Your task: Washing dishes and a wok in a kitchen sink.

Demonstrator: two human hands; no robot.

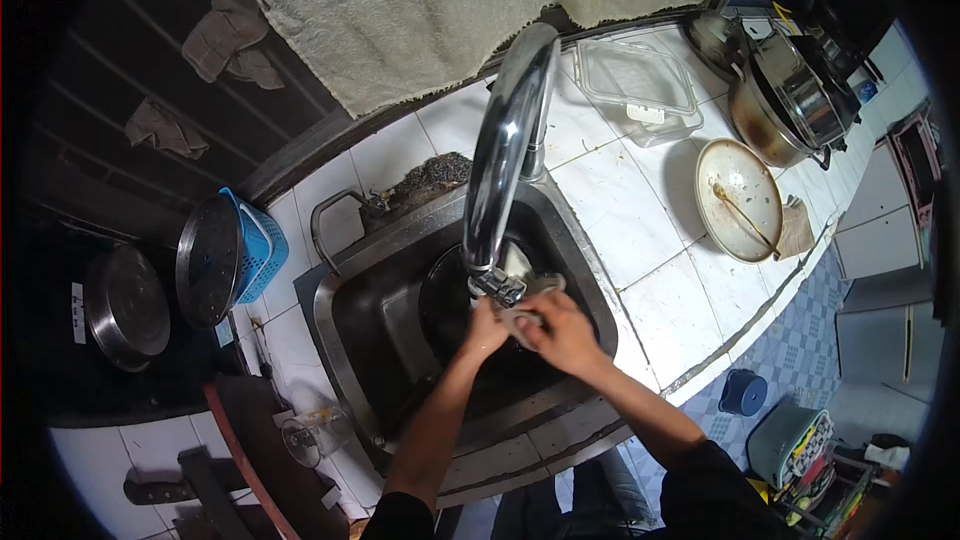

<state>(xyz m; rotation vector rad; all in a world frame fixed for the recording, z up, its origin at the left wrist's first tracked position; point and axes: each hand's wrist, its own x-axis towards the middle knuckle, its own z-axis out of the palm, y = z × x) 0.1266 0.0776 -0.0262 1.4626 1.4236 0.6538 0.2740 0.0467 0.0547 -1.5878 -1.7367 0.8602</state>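
Over the metal sink (367,390), my left hand (486,328) and my right hand (559,331) are close together beneath the spout end of a chrome faucet (499,165). Something small and pale (520,324) is between them, with my right fingers around it; it is blurred and I cannot tell what it is. The faucet partly hides my left fingers, so their hold is unclear. Behind my hands, a dark round pan (442,292) lies in the basin with a pale dish (514,261) in it, partly covered by the faucet.
Right of the sink stand a clear lidded container (637,79), a plate (720,217) with a spoon (742,217), and stacked pots (772,101). At left are a blue plastic basket (262,255), a round metal lid (206,262), a clear glass (304,442) and a knife (154,493).
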